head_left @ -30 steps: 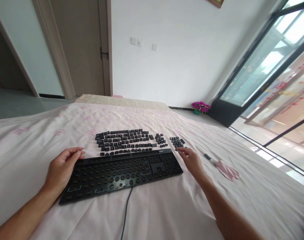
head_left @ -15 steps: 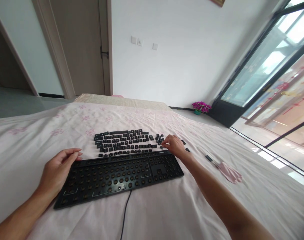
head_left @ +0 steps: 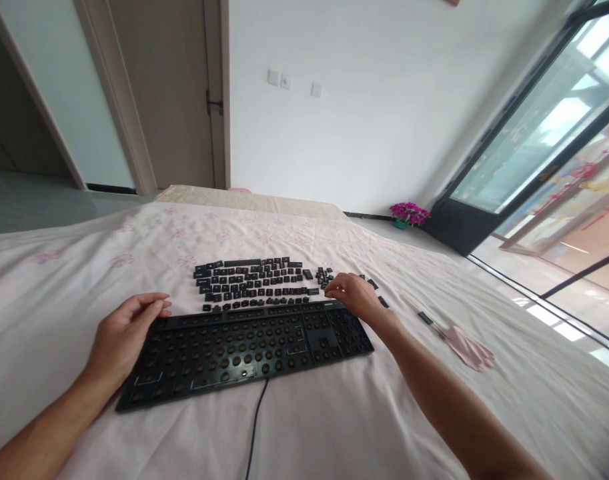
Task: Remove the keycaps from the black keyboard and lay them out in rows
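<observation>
A black keyboard base (head_left: 244, 347) with its keycaps taken off lies on a pale pink bedsheet (head_left: 304, 413), its cable (head_left: 254, 427) running toward me. Beyond it lie rows of loose black keycaps (head_left: 254, 285) and a smaller cluster of keycaps (head_left: 324, 275) to the right. My left hand (head_left: 127, 333) rests on the keyboard's left end, fingers curled on its upper corner. My right hand (head_left: 357, 297) hovers at the keyboard's far right corner, fingertips pinched at the small cluster; whether a keycap is between them is hidden.
A slim black tool (head_left: 427, 319) and a pink cloth (head_left: 467, 347) lie on the sheet to the right. A door (head_left: 169, 93) stands behind the bed, glass doors (head_left: 549, 153) at right, and a pot of purple flowers (head_left: 408, 215) on the floor.
My right hand moved left from the right keycap group to the small cluster by the keyboard's far right corner. My left hand stayed on the keyboard's left end.
</observation>
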`<state>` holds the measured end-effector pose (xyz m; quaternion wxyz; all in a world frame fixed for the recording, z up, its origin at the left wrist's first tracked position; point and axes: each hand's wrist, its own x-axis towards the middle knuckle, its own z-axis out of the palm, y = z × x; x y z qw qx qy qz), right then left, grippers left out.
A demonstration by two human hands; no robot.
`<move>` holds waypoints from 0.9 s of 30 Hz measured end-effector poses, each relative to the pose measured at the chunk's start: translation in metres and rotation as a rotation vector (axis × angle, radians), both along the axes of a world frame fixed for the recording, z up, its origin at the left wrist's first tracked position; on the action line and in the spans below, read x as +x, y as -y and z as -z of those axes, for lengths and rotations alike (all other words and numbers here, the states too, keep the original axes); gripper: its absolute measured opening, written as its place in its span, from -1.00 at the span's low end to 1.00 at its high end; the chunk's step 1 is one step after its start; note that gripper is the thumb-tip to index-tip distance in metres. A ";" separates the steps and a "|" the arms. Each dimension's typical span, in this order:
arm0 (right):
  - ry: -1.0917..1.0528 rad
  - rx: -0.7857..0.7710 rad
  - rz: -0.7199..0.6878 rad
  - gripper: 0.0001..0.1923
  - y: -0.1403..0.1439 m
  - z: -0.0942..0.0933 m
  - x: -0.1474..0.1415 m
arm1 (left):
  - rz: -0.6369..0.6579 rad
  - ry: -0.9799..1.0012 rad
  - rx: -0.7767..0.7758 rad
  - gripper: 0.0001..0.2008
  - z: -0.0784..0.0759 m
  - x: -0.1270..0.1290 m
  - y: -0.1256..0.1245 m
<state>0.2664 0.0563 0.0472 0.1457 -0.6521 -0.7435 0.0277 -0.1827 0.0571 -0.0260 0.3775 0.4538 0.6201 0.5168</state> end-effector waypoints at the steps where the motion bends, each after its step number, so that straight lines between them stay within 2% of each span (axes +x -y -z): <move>1: -0.038 -0.013 0.004 -0.89 0.004 0.000 0.000 | 0.003 0.002 0.001 -0.56 0.000 0.000 0.000; 7: -0.186 -0.121 -0.049 -0.84 0.012 0.012 -0.002 | -0.001 0.011 0.017 -0.54 0.000 0.001 0.001; 11: -0.235 -0.087 -0.046 -0.83 0.010 0.018 -0.005 | 0.004 0.021 0.005 -0.57 -0.001 0.001 0.001; 19: -0.117 0.000 -0.133 -0.79 0.020 0.014 -0.015 | 0.017 0.033 -0.012 -0.59 0.001 -0.001 0.001; 27: -0.072 0.005 -0.204 -0.81 0.027 0.013 -0.020 | 0.020 0.040 -0.007 -0.58 0.002 -0.001 0.001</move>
